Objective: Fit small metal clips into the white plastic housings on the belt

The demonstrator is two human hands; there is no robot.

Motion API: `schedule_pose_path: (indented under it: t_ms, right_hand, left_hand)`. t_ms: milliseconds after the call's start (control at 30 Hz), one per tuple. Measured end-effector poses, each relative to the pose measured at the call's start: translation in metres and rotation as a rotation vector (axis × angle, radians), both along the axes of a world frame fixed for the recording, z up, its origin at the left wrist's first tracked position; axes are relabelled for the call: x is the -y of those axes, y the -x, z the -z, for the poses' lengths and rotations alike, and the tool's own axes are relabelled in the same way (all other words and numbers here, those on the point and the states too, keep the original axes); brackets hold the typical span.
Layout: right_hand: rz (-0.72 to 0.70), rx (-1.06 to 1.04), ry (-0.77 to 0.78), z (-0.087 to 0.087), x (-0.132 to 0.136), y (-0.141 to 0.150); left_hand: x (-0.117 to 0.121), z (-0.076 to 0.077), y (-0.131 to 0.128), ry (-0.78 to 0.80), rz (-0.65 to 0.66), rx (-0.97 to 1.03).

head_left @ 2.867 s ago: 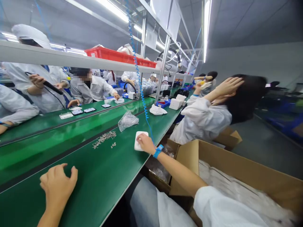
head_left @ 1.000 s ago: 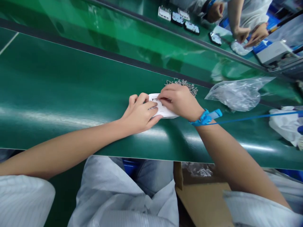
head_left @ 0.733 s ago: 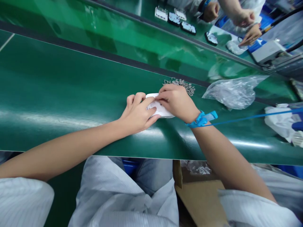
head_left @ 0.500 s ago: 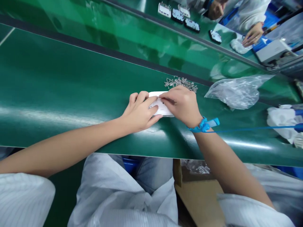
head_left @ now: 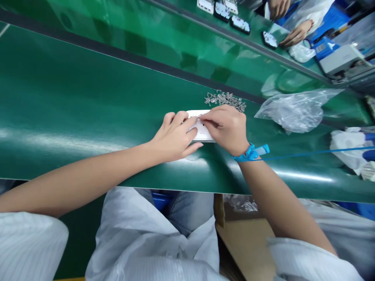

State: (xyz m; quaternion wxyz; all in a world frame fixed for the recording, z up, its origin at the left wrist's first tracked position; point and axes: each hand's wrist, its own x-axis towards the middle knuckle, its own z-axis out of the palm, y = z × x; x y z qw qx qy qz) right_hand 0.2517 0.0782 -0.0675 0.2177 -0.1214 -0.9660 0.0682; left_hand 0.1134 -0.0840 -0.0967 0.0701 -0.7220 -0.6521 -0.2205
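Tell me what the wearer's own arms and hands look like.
No gloves on the left hand or right hand. A bright blue wristband with a tab is on the right one, trailing a thin blue cord. Pale, finely striped sleeves end around the elbows.

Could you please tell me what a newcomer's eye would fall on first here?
Probably the left hand and right hand, both at a white case mid-picture. Next, the bright blue wristband on the right arm, and the heap of small metal parts just beyond the case.
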Motion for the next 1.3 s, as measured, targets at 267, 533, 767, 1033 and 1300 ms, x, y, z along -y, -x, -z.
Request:
schedule_pose_path:
  t_ms: [267, 533, 767, 1033, 1300]
  right_hand:
    - [-0.003, -0.009, 0.012, 0.001, 0.001, 0.001]
    - [-0.028, 0.022, 0.013, -0.001, -0.001, 0.001]
    - [-0.146, 0.133, -0.086, -0.005, -0.003, 0.002]
    - [-0.019, 0.002, -0.044, -0.006, -0.005, 0.008]
    - [0.031, 0.083, -0.103, -0.010, -0.012, 0.020]
  left_hand:
    - [0.000, -0.002, 0.001, 0.010, 0.017, 0.017]
    - [-0.002, -0.003, 0.002, 0.024, 0.027, -0.002]
    - [-0.002, -0.003, 0.001, 0.017, 0.026, -0.019]
    - [0.002, 0.000, 0.000, -0.039, 0.047, -0.121]
    - [0.002, -0.001, -0.001, -0.030, 0.029, -0.080]
